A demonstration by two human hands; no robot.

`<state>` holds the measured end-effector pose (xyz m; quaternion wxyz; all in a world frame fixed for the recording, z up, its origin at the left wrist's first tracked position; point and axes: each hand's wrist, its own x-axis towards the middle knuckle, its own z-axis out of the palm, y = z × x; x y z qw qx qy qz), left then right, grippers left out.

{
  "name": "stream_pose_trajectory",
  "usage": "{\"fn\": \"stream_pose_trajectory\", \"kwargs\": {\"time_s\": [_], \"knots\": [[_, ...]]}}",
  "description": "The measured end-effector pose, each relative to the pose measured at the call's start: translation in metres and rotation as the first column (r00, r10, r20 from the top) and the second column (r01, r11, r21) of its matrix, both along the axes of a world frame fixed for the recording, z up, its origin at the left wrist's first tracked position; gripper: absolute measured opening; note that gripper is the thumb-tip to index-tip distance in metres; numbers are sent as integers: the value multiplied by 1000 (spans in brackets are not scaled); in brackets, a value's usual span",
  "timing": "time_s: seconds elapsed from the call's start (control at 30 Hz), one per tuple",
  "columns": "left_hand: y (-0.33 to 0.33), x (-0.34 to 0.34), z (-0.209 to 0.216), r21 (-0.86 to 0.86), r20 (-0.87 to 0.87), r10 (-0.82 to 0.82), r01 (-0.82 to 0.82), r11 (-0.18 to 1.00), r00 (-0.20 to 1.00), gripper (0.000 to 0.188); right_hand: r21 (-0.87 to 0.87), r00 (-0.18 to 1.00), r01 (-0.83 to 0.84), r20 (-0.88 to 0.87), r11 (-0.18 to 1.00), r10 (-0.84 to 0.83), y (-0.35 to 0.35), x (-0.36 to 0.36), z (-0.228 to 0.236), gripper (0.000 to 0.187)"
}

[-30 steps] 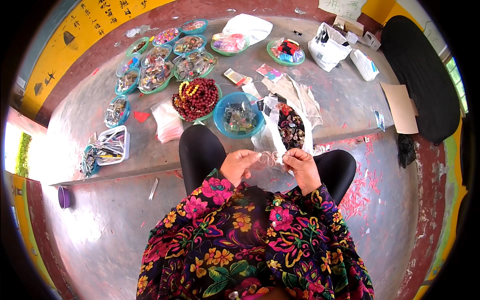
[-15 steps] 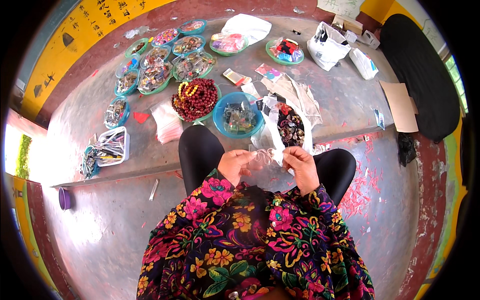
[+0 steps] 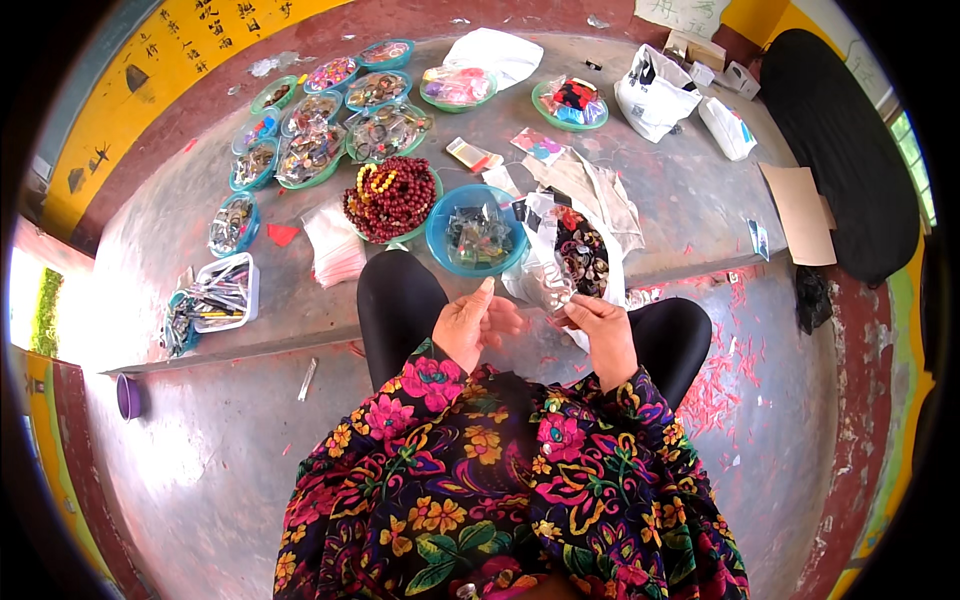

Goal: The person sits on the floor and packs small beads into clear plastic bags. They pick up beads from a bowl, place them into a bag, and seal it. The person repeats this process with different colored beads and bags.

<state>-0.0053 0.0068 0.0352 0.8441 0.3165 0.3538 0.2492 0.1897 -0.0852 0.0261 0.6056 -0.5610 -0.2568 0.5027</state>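
2 hands | left (image 3: 468, 322) half-open, holding nothing | right (image 3: 600, 325) pinching clear packet (image 3: 548, 290)

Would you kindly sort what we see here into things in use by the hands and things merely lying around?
In use:
- left hand, fingers open
- right hand, pinching a small clear packet
- open white bag of dark pieces, right beside them

Lying about:
- blue bowl
- bowl of red beads
- stack of clear bags
- cardboard sheet
- purple cup
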Motion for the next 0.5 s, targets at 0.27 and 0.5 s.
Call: {"fn": "stream_pose_trajectory", "kwargs": {"time_s": [0.27,0.5], "knots": [[-10,14,-7,90,-76,-122,128,988,990,26,-53,950,-164,-279,985,143,1,-12,-2,21],[-11,15,-11,91,-124,-82,94,991,989,22,13,994,-84,-68,996,85,3,-19,3,21]]}}
